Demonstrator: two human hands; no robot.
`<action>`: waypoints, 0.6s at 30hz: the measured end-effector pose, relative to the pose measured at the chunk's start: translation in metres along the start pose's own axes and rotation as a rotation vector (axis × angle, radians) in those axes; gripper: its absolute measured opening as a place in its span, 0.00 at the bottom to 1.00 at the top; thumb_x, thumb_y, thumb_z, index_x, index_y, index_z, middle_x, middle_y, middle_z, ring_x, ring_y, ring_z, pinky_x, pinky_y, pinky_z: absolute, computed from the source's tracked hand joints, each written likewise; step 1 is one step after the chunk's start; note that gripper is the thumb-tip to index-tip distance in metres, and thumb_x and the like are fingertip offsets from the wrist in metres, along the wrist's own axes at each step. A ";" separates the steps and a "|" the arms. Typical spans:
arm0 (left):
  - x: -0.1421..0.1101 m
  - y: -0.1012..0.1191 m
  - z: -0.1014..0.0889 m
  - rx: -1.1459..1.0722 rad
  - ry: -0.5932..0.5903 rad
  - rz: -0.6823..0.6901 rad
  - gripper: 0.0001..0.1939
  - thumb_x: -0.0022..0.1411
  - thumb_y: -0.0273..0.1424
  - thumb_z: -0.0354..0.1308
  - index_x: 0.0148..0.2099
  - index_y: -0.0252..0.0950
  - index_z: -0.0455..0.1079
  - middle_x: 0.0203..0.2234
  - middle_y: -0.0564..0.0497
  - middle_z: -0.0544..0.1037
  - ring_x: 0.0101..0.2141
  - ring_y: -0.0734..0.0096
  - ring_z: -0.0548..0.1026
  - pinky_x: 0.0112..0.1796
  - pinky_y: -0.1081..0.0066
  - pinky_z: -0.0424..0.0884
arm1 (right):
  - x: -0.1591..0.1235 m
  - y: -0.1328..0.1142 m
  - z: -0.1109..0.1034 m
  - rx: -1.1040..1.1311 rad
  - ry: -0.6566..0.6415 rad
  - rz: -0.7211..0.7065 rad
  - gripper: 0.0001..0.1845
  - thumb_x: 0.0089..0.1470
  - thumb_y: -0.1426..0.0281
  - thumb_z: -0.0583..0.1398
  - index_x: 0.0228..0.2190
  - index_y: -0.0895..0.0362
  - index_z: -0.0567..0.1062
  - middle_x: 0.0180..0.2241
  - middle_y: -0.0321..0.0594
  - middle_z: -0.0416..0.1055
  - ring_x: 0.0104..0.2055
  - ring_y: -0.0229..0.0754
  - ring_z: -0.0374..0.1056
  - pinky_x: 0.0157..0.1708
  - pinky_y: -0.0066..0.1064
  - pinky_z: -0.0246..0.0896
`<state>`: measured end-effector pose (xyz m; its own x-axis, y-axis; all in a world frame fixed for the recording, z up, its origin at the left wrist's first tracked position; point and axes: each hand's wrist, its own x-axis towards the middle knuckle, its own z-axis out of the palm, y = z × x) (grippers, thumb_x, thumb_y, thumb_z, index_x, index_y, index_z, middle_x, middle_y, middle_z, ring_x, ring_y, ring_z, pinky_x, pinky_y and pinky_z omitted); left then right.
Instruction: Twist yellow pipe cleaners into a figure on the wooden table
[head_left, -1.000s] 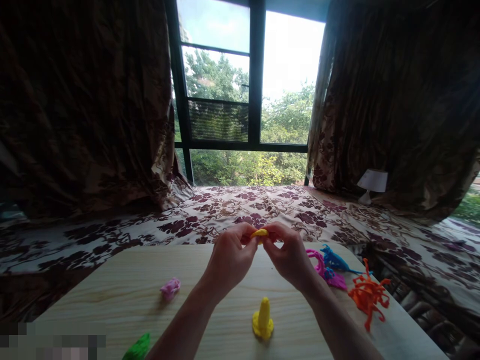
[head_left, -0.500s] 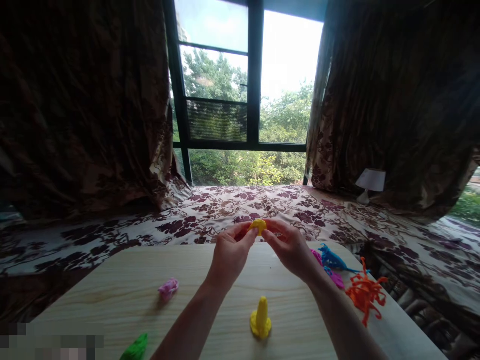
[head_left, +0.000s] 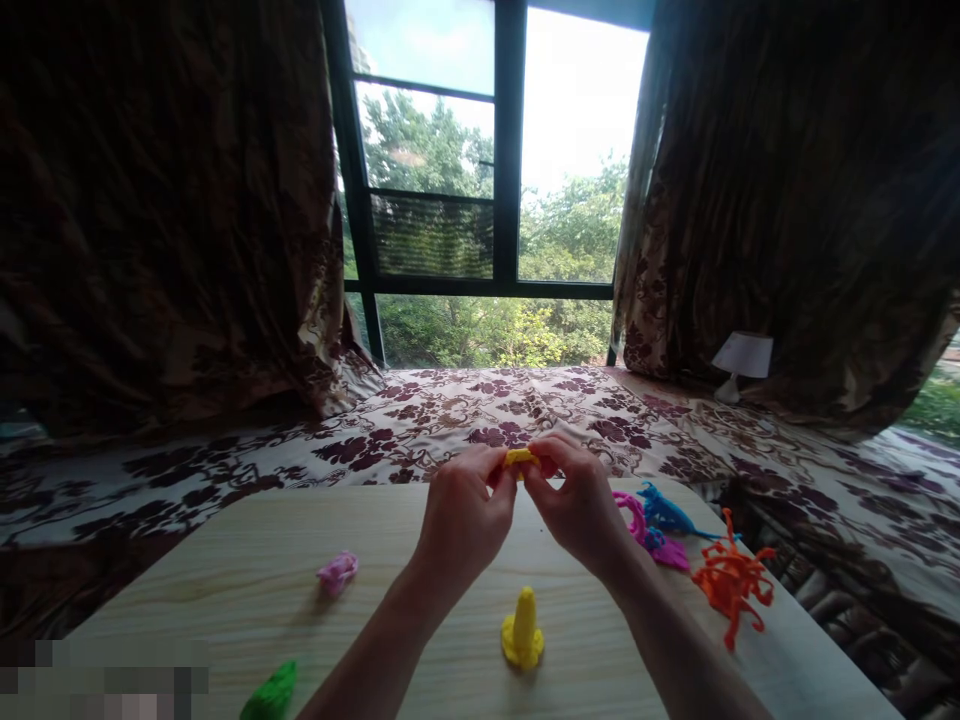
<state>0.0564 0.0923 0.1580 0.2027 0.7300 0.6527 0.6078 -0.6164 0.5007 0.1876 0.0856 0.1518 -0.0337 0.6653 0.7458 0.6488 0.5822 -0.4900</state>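
A small piece of yellow modelling clay (head_left: pixel 522 457) is pinched between the fingers and thumbs of both hands, held above the far part of the table. My left hand (head_left: pixel 466 500) grips its left side and my right hand (head_left: pixel 574 492) its right side; the fingers partly cover it. Nearer to me, between my forearms, a yellow clay figure (head_left: pixel 523 632) stands on the wooden table (head_left: pixel 420 640), an upright rounded post on a wider, uneven base. Neither hand touches that figure.
A pink clay lump (head_left: pixel 338 573) and a green clay piece (head_left: pixel 271 690) lie left. At right are an orange clay shape with many tendrils (head_left: pixel 733 582), a blue clay figure (head_left: pixel 667 512) and magenta clay (head_left: pixel 671 553). Beyond the table spreads flowered fabric (head_left: pixel 435 410) with a small lamp (head_left: pixel 742 355).
The yellow clay in my fingers has turned and now looks flatter. My right hand has curled and shifted slightly, uncovering more of the magenta clay. The things on the table stay in place.
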 end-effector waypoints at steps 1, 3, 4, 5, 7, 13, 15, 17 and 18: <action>-0.002 0.001 0.001 0.077 0.009 0.026 0.10 0.58 0.30 0.48 0.31 0.37 0.70 0.24 0.50 0.72 0.29 0.68 0.69 0.32 0.71 0.62 | -0.001 -0.001 0.002 -0.022 0.010 0.008 0.06 0.47 0.78 0.55 0.26 0.56 0.70 0.26 0.36 0.66 0.30 0.39 0.62 0.31 0.29 0.59; -0.004 0.002 0.005 0.185 0.031 0.056 0.11 0.58 0.29 0.47 0.29 0.36 0.69 0.25 0.49 0.71 0.29 0.67 0.69 0.32 0.70 0.62 | -0.003 -0.001 0.007 -0.053 0.035 0.039 0.06 0.47 0.78 0.55 0.25 0.56 0.69 0.27 0.37 0.67 0.31 0.40 0.63 0.32 0.30 0.59; -0.005 0.001 0.007 0.203 0.043 0.054 0.11 0.58 0.28 0.47 0.29 0.36 0.69 0.25 0.48 0.71 0.30 0.67 0.69 0.33 0.69 0.62 | -0.003 0.000 0.009 -0.051 0.045 0.060 0.07 0.47 0.78 0.55 0.25 0.56 0.70 0.27 0.37 0.67 0.32 0.40 0.63 0.33 0.31 0.59; -0.005 0.000 0.009 0.187 0.054 0.038 0.10 0.58 0.28 0.47 0.31 0.36 0.69 0.26 0.47 0.72 0.31 0.66 0.69 0.34 0.68 0.62 | -0.003 0.002 0.010 -0.027 0.045 0.081 0.07 0.48 0.78 0.55 0.25 0.56 0.71 0.28 0.38 0.68 0.32 0.40 0.64 0.33 0.31 0.60; -0.003 -0.004 0.013 0.038 0.064 -0.042 0.10 0.58 0.30 0.47 0.37 0.36 0.70 0.28 0.48 0.73 0.31 0.67 0.70 0.34 0.68 0.64 | -0.001 0.007 0.009 0.106 0.005 0.126 0.07 0.50 0.76 0.55 0.30 0.56 0.73 0.30 0.39 0.70 0.33 0.40 0.66 0.33 0.31 0.62; 0.003 -0.013 0.014 -0.619 -0.055 -0.303 0.18 0.55 0.38 0.53 0.48 0.36 0.65 0.23 0.53 0.75 0.26 0.70 0.73 0.29 0.72 0.68 | 0.005 0.018 -0.002 0.427 -0.114 0.232 0.12 0.51 0.68 0.57 0.39 0.57 0.73 0.35 0.41 0.74 0.35 0.42 0.71 0.32 0.31 0.67; 0.004 -0.013 0.011 -0.632 -0.077 -0.292 0.16 0.53 0.38 0.55 0.43 0.36 0.67 0.24 0.53 0.75 0.28 0.70 0.74 0.29 0.73 0.68 | 0.005 0.016 -0.004 0.399 -0.086 0.177 0.09 0.52 0.70 0.56 0.36 0.56 0.74 0.35 0.41 0.73 0.35 0.41 0.70 0.33 0.31 0.67; 0.005 -0.014 0.008 -0.634 -0.069 -0.272 0.13 0.52 0.37 0.57 0.38 0.36 0.68 0.27 0.52 0.76 0.30 0.70 0.74 0.31 0.73 0.68 | 0.004 0.013 -0.004 0.368 -0.073 0.123 0.09 0.51 0.72 0.57 0.36 0.55 0.74 0.36 0.40 0.72 0.35 0.40 0.69 0.33 0.30 0.67; 0.006 -0.015 0.006 -0.648 -0.064 -0.272 0.12 0.52 0.37 0.58 0.37 0.36 0.67 0.28 0.51 0.76 0.31 0.69 0.74 0.32 0.72 0.69 | 0.004 0.012 -0.005 0.358 -0.084 0.105 0.10 0.51 0.72 0.57 0.37 0.55 0.74 0.36 0.39 0.71 0.35 0.39 0.69 0.32 0.29 0.67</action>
<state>0.0536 0.1079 0.1508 0.1649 0.8870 0.4314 0.0673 -0.4464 0.8923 0.1984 0.0927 0.1510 -0.0525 0.7575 0.6508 0.3463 0.6250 -0.6996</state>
